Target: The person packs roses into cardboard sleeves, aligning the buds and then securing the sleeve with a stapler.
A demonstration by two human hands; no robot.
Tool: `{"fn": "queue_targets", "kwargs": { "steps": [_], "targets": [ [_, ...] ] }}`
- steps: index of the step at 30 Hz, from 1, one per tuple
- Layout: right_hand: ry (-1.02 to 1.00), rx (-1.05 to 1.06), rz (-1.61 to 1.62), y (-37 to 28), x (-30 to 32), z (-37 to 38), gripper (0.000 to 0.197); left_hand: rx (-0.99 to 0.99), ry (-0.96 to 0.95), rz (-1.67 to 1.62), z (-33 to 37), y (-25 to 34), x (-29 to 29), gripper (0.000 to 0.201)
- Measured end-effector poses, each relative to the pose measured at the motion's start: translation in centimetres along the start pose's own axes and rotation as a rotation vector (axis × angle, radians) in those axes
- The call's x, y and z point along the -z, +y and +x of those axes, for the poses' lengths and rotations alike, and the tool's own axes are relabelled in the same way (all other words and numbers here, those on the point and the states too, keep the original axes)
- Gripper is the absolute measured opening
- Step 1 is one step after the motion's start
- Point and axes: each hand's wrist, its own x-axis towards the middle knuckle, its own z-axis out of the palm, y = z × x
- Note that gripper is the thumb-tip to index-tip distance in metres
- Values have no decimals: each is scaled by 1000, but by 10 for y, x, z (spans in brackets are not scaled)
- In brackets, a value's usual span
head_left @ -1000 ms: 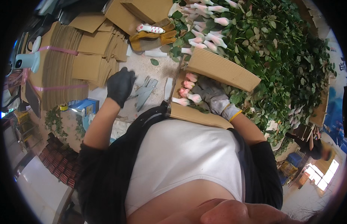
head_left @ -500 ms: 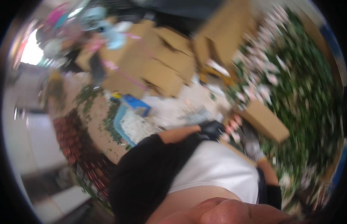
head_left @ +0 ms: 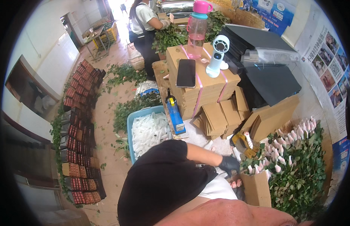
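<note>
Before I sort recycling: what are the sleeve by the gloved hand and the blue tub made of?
The sleeve looks like brown corrugated cardboard, matte and ribbed. The blue tub by its smooth moulded rim seems plastic. The left hand wears a dark glove, material unclear.

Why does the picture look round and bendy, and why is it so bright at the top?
Head view: the fisheye lens leaves a black ring and bends straight lines near the rim, like the stacked red crates. Daylight from the doorway at the top washes out the floor there. The middle is sharp, for example the black phone on the bundled brown cardboard stack. The black-gloved left hand looks sharp too.
</note>
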Motion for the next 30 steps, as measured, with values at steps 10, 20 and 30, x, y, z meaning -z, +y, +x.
{"fn": "queue_targets", "kwargs": {
  "steps": [10, 20, 30],
  "targets": [
    [-18, -8, 2, 0, -1, 3, 43, -89, -304, -294, 44, 32, -81, 32],
    [-43, -10, 16, 2, -1, 7, 46, 0, -253, -306, 17, 19, -73, 33],
    [-57, -24, 14, 5, 2, 6, 48, 77, -176, -277, -28, 5, -51, 34]
  ]
}}
